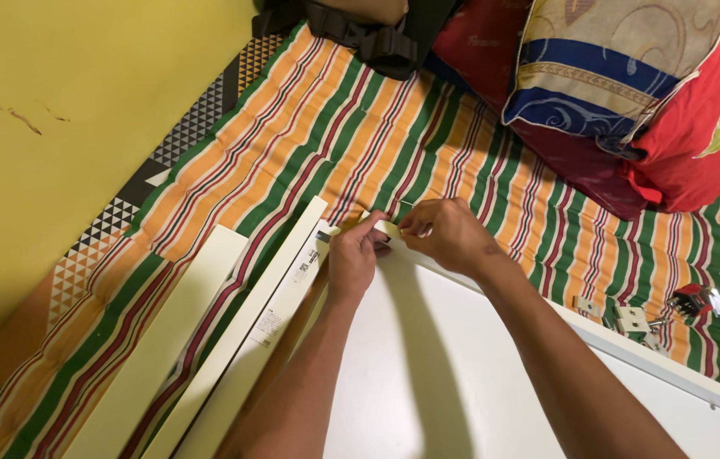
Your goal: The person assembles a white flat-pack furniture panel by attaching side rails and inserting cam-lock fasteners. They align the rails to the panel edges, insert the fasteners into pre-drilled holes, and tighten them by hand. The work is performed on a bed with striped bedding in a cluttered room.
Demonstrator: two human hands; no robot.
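A large white board (428,365) lies flat on a striped mat (360,144). Both my hands meet at its far corner. My left hand (353,255) pinches the corner edge from the left, its fingers closed on it. My right hand (449,234) grips the same top edge from the right. A thin pale strip (381,226) shows between the fingers; whether it is tape or part of the board I cannot tell.
Two long white slats (164,340) lie left of the board, one with a paper label (302,270). Small metal brackets (627,319) and a red-handled tool (693,299) lie at the right. Patterned cushions (632,85) sit at the top right, a yellow wall (62,110) on the left.
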